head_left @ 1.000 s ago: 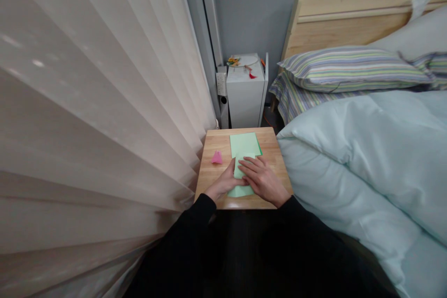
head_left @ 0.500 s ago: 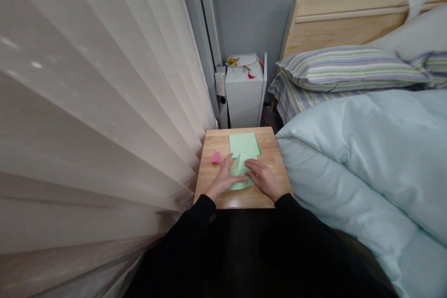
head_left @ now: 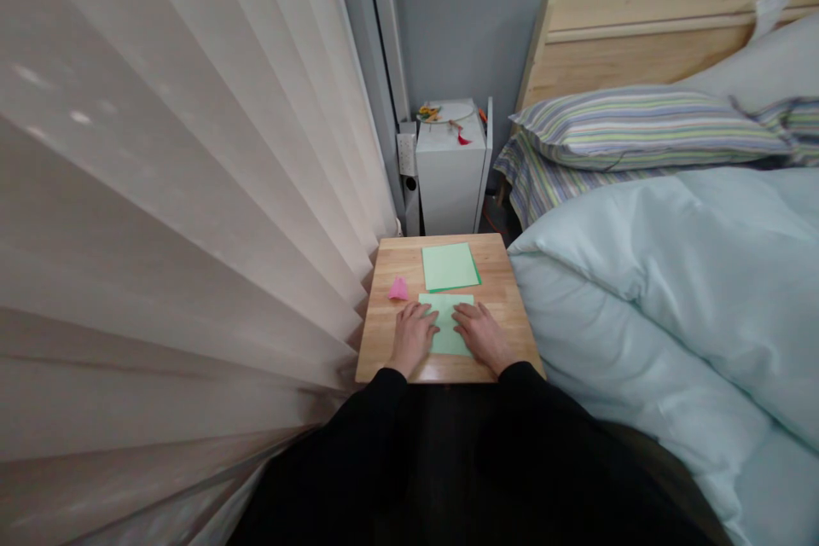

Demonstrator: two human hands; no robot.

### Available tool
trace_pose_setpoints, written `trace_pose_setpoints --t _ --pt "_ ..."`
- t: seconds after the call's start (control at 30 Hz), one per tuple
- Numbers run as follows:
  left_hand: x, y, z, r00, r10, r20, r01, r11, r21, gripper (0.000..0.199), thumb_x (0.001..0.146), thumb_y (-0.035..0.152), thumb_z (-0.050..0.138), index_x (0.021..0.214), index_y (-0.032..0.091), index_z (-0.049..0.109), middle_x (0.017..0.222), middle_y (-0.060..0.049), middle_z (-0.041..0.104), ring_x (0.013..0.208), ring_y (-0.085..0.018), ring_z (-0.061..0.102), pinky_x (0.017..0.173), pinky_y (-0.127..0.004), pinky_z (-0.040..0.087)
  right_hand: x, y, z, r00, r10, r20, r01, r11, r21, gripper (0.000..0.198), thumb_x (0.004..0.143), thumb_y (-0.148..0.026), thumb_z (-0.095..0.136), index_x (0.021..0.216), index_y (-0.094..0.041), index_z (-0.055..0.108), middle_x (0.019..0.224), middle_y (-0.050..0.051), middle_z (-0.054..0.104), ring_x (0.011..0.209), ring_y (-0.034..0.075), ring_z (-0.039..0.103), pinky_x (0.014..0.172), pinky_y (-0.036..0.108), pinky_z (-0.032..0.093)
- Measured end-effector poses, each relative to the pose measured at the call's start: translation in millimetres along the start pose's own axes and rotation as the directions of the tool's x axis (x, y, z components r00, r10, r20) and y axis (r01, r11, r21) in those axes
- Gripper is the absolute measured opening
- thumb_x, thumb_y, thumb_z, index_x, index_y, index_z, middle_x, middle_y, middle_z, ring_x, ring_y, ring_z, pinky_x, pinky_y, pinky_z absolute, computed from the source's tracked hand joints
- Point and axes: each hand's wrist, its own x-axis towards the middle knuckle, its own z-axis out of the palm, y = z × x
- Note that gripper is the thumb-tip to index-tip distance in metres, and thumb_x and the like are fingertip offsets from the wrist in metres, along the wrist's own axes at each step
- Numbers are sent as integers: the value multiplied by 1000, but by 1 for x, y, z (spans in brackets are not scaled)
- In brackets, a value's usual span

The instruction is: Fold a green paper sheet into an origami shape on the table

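One long pale curtain (head_left: 192, 188) is hanging at nine o'clock, reckoned from the middle of the small wooden table (head_left: 377, 345), with twelve pointing away from the person. Near ten o'clock on the table, a pink paper piece (head_left: 397, 289) is sitting in a small folded shape, apparently finished or set aside. At eight o'clock the left hand (head_left: 413, 334) is resting palm down, its fingers slightly bent, pressing on paper and gripping nothing. Between the hands, toward six o'clock, the pale green sheet (head_left: 451, 344) is lying spread flat on the wood; it is showing no finished form, so the folding seems to be at an early stage, though any creases are hard to make out. Beyond it, at twelve, a green paper stack (head_left: 450, 266) is lying flat and unfolded, and farther off a white cabinet (head_left: 451, 188) is standing. At four o'clock the right hand (head_left: 486, 334) is mirroring the left, fingers loosely extended, tips touching the sheet without pinching it. At three, a pale blue duvet (head_left: 671, 273) is spreading beside the table.
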Motion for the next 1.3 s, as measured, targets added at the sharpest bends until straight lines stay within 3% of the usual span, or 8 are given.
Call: trace_pose_setpoints --t 0.23,0.5,0.63,0.7,0.77,0.87,1.07,1.3 --pt "0 -3 10 996 14 -91 -22 996 -91 21 91 21 70 110 23 79 119 -8 75 111 -27 59 96 -44 45 -2 -6 10 994 66 -82 -63 997 38 21 96 -11 59 109 -17 73 120 12 74 119 24 64 105 39 48" --pt "9 5 -5 988 4 -152 -39 973 -227 17 92 16 66 88 24 81 95 -6 77 98 -24 62 91 -42 48 7 -16 -24 993 95 -73 -102 990 -95 16 96 -18 62 88 -20 76 95 9 71 95 24 61 84 35 46" --pt "20 1 -18 955 -168 -245 35 882 -469 12 90 22 69 97 21 79 112 -9 73 108 -24 65 100 -41 49 12 -15 -43 988 105 -112 -107 994 -15 18 98 -19 61 91 -21 77 92 7 70 92 22 63 77 32 47" --pt "24 -2 -27 900 -314 -302 117 842 -526 31 85 29 76 114 19 74 127 -13 66 115 -26 62 102 -42 49 13 -13 -52 985 104 -136 -100 994 36 20 98 -19 60 89 -21 77 92 7 71 91 22 63 77 32 48" --pt "25 -5 -35 868 -424 -258 222 796 -563 56 80 37 81 130 18 65 124 -14 67 110 -26 64 101 -42 49 12 -10 -59 981 95 -166 -84 994 71 22 99 -20 59 88 -22 77 92 7 71 90 23 64 78 33 49" --pt "21 -7 -45 873 -478 -93 318 705 -634 63 81 45 78 136 18 58 122 -14 69 101 -25 67 95 -38 51 11 -9 -66 976 80 -203 -65 995 78 23 99 -22 57 88 -22 77 92 8 72 89 24 64 79 35 50" --pt "18 1 -48 922 -387 16 282 643 -712 44 80 41 77 117 17 70 97 -8 75 84 -22 68 81 -33 52 12 -14 -66 985 27 -172 -23 999 24 23 98 -20 58 87 -22 78 88 9 70 89 25 63 81 37 49" --pt "24 14 -58 965 -240 107 227 554 -801 33 72 35 82 99 16 78 106 -10 77 97 -26 69 90 -38 52 12 -18 -60 980 15 -201 5 996 94 24 100 -21 56 89 -21 77 91 8 70 91 24 63 81 35 51"
